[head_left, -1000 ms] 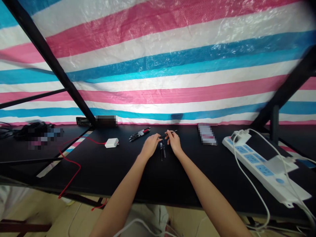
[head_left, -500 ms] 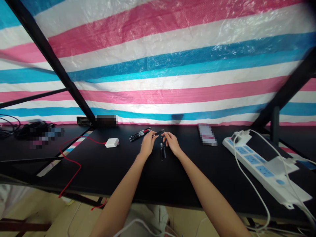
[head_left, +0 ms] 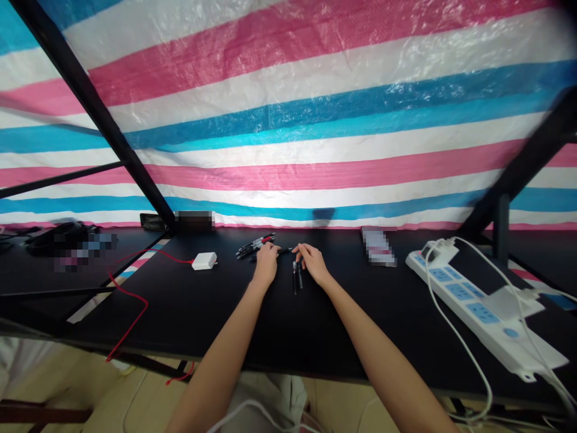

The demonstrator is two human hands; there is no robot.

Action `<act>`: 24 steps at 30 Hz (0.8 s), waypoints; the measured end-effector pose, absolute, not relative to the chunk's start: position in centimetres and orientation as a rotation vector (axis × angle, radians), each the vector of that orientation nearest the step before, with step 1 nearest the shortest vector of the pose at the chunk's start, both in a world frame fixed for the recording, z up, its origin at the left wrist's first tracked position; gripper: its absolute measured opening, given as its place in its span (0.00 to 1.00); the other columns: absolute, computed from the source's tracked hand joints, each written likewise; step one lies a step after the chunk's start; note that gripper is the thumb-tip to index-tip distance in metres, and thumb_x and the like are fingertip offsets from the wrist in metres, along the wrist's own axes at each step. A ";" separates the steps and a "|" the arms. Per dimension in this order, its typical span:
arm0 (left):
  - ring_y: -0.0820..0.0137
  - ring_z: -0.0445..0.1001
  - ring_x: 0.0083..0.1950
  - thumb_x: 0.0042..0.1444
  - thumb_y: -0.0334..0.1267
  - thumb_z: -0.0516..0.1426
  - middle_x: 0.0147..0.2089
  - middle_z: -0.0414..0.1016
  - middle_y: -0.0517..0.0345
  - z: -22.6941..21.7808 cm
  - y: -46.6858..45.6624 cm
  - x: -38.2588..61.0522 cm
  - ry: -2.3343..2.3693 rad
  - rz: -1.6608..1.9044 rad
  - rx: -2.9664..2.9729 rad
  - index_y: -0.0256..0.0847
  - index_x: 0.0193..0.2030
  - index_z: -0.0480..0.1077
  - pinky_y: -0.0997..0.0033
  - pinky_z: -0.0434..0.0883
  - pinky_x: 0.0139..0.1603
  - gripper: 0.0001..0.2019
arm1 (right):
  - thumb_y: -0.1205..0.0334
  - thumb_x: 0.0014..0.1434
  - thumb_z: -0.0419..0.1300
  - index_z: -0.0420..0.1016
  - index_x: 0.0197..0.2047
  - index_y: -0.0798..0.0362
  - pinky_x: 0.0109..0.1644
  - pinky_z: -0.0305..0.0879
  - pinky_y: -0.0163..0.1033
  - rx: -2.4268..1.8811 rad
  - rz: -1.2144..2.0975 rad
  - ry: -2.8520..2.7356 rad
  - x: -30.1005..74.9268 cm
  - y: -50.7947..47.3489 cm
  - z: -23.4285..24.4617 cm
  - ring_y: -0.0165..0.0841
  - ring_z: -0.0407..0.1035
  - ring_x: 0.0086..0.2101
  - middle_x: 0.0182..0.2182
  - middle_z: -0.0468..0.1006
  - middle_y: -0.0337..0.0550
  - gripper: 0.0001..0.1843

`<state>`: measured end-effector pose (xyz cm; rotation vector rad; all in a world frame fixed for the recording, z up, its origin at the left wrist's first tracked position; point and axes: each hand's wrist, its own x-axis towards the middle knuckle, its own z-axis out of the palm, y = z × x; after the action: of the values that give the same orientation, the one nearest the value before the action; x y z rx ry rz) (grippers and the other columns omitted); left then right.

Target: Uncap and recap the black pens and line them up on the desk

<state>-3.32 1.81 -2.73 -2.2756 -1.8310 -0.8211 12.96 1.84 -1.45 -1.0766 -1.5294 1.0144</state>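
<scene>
A black pen (head_left: 283,251) lies crosswise in my left hand (head_left: 267,261), low over the table, its right end pointing at my other hand. The fingers of my left hand are closed on it. My right hand (head_left: 312,260) has its fingers bent together close to that pen end; anything between the fingertips is too small to make out. Just below, between both hands, two thin dark pen parts (head_left: 296,279) lie side by side on the black table (head_left: 311,337). Beyond my left hand is a bunch of several pens (head_left: 252,245), some with red parts.
A white charger (head_left: 204,260) with a red cable sits to the left. On the right are a blurred phone-like object (head_left: 378,246) and a white power strip (head_left: 469,300) with plugs and cables. Black frame bars (head_left: 97,114) and a striped sheet (head_left: 288,132) stand behind.
My left hand has shifted slightly left and down. The black pen has come down with it and lies flatter, away from the right fingertips. My right hand has barely moved.
</scene>
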 end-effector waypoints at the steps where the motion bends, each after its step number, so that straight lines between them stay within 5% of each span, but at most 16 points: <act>1: 0.61 0.63 0.48 0.54 0.26 0.48 0.44 0.66 0.48 -2.7 1.6 -3.3 -1.833 -0.791 -2.219 0.40 0.45 0.67 0.60 0.61 0.47 0.14 | 0.49 0.58 0.46 0.73 0.31 0.50 0.22 0.55 0.31 -1.096 1.000 -1.548 13.0 1.8 -1.4 0.24 0.58 0.13 0.18 0.71 0.34 0.19; 9: 0.59 0.68 0.42 0.54 0.30 0.48 0.35 0.71 0.47 -1.9 1.1 -3.0 -2.031 -0.650 -1.969 0.36 0.44 0.64 0.61 0.59 0.44 0.11 | 0.52 0.56 0.50 0.73 0.26 0.49 0.29 0.53 0.35 -1.718 0.487 -1.818 14.1 1.2 -0.8 0.34 0.67 0.28 0.25 0.74 0.43 0.16; 18: 0.60 0.66 0.45 0.55 0.37 0.50 0.41 0.70 0.47 -1.5 0.7 -2.2 -2.000 -0.717 -2.058 0.37 0.46 0.61 0.63 0.60 0.43 0.12 | 0.50 0.49 0.58 0.72 0.26 0.50 0.32 0.53 0.35 -1.762 0.329 -2.051 13.4 0.3 -0.5 0.34 0.68 0.30 0.26 0.74 0.42 0.12; 24: 0.66 0.67 0.38 0.58 0.45 0.46 0.31 0.69 0.57 -0.8 0.1 -1.5 -1.895 -0.604 -2.286 0.39 0.31 0.62 0.66 0.59 0.41 0.12 | 0.51 0.53 0.54 0.71 0.31 0.52 0.34 0.56 0.34 -1.846 0.258 -2.152 13.0 -0.4 0.2 0.34 0.69 0.33 0.30 0.75 0.43 0.12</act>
<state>-1.54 0.09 -0.79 -2.2857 -1.8952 -0.6044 12.97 -0.40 0.21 -1.8465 -2.1519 0.2585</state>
